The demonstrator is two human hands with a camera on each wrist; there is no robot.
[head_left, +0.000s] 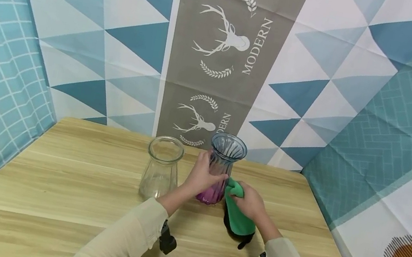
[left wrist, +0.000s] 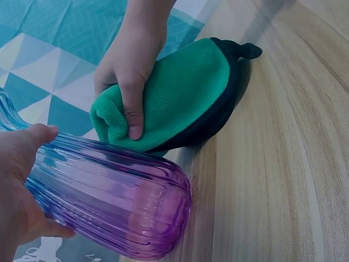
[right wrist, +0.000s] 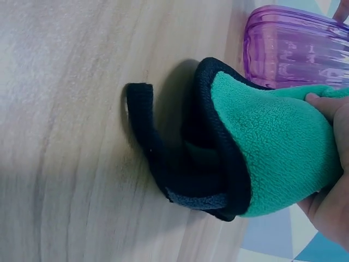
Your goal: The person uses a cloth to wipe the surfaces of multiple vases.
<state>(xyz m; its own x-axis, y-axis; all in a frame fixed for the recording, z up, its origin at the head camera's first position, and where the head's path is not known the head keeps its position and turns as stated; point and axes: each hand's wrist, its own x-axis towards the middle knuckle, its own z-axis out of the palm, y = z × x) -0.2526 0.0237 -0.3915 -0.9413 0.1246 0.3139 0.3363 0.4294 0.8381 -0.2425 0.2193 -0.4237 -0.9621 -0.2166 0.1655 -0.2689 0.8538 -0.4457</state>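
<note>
A ribbed glass vase (head_left: 212, 194), blue at its flared mouth and purple toward the base, stands upright near the back of the table. My left hand (head_left: 199, 176) grips it below the rim, thumb on the near side. In the left wrist view the left fingers and thumb (left wrist: 46, 132) span the vase's body. Against the vase's right side is a green cleaning cloth (head_left: 240, 220) with black edging and a black loop. My right hand (head_left: 252, 203) pinches the bunched upper end of the cloth, while its lower part hangs down to the tabletop.
A clear glass vase (head_left: 159, 180) with a wide rim stands just left of the coloured one, close to my left forearm. Behind the wooden table (head_left: 75, 197) rises a patterned wall covering (head_left: 130, 43). Black wrist cameras (head_left: 167, 240) hang under both sleeves.
</note>
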